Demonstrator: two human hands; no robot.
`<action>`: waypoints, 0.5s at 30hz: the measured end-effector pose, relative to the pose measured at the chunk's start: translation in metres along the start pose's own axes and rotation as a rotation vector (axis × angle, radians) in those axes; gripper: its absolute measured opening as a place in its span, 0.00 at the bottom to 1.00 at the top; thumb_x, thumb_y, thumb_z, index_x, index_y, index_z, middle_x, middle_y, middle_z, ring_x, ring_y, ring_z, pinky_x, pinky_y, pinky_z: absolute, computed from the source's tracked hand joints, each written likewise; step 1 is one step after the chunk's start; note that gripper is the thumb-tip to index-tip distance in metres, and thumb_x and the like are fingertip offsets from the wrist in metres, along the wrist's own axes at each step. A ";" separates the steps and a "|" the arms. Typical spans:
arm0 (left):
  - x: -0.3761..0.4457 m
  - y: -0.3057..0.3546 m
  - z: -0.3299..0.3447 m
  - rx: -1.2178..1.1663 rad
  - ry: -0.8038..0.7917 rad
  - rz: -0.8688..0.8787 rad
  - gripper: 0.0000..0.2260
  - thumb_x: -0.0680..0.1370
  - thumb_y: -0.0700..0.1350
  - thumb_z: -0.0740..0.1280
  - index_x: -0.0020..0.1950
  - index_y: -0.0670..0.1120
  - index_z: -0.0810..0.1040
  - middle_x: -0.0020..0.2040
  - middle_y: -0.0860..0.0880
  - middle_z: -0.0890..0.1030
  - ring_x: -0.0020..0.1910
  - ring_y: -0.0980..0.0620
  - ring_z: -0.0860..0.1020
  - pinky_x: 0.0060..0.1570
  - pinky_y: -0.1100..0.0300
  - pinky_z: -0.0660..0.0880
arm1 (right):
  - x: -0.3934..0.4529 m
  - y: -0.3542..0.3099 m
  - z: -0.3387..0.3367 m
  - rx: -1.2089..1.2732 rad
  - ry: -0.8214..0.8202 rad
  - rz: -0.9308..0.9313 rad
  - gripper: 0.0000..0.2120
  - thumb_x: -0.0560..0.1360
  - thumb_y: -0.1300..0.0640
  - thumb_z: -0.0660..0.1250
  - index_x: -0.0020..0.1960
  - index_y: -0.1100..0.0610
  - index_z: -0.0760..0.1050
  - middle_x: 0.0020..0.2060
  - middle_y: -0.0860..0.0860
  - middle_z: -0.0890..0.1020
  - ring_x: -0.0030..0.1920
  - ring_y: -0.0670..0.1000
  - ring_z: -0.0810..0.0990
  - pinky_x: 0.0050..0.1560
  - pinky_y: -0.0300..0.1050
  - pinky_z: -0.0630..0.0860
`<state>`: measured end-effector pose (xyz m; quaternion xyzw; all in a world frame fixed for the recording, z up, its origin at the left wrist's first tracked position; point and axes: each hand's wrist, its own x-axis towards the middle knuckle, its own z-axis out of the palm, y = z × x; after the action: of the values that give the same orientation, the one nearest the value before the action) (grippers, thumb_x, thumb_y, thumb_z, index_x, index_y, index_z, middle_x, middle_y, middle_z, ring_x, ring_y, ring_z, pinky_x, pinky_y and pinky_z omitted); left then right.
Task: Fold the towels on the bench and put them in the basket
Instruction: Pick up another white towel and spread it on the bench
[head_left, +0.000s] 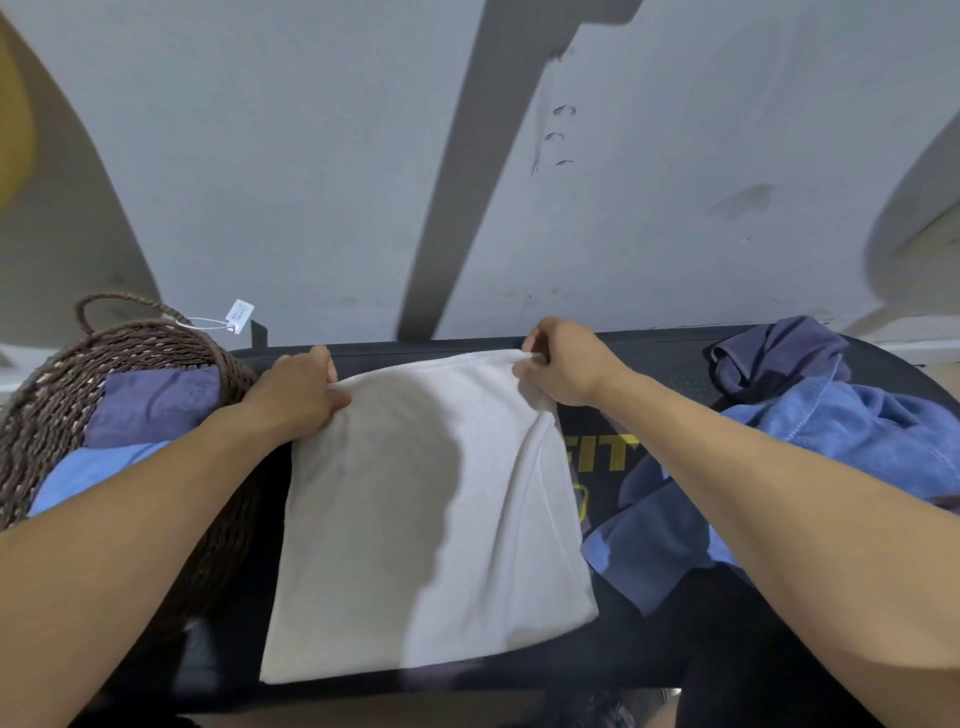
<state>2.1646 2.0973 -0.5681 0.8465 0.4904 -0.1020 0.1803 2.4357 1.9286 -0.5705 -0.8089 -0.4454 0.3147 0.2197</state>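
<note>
Person stands at a black padded bench (670, 364) with yellow lettering, working a plain white cloth towel (426, 519) laid flat across its middle. Left hand (296, 395) pinches the towel's far left corner, thumb on top, fingers curled under the edge; right hand (563, 361) pinches the far right corner the same way. Hands are apart, one at each end of the far hem, both clamped on the cloth. The towel looks already doubled, judging by the layered edge down its right side, with the near end lying on the bench toward the person; I take it to be mid-fold, corners being lined up or about to be brought over once more. To the left, touching the bench end, sits a dark brown woven wicker basket (62, 395) with a loop handle and a small white paper tag (240, 315) hanging from it. Inside it lie a folded dark purple-blue towel (156, 402) and a folded light blue towel (93, 470), so at least two appear done and stowed. To the right on the bench a loose heap waits: a crumpled dark navy towel (769, 358) at the back and a rumpled mid-blue towel (852, 431) spilling forward, unfolded. How many pieces are in that heap I cannot tell. By my reckoning the job is around halfway: white towel to finish and drop in the basket, then the heap.
</note>
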 end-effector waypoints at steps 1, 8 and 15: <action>-0.003 -0.002 -0.003 -0.047 -0.010 -0.017 0.09 0.75 0.46 0.70 0.44 0.48 0.70 0.41 0.48 0.80 0.48 0.45 0.77 0.48 0.51 0.73 | -0.001 0.000 -0.003 0.128 0.024 0.029 0.10 0.75 0.54 0.73 0.51 0.55 0.74 0.38 0.46 0.77 0.39 0.47 0.76 0.35 0.36 0.68; -0.003 -0.003 -0.013 -0.101 -0.003 -0.011 0.09 0.75 0.48 0.71 0.38 0.46 0.77 0.39 0.50 0.77 0.43 0.48 0.75 0.42 0.57 0.67 | -0.006 0.014 -0.009 0.762 -0.057 0.203 0.06 0.78 0.59 0.69 0.45 0.61 0.79 0.41 0.56 0.84 0.42 0.54 0.82 0.44 0.48 0.83; 0.014 -0.007 -0.006 -0.319 0.057 -0.145 0.07 0.78 0.43 0.69 0.44 0.41 0.83 0.41 0.44 0.80 0.42 0.48 0.76 0.45 0.60 0.68 | -0.001 0.033 0.005 0.523 0.215 0.325 0.19 0.77 0.53 0.71 0.38 0.69 0.79 0.29 0.56 0.81 0.34 0.49 0.80 0.49 0.46 0.80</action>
<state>2.1651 2.1137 -0.5693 0.7721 0.5651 -0.0116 0.2906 2.4513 1.9116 -0.5945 -0.8143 -0.1887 0.3622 0.4125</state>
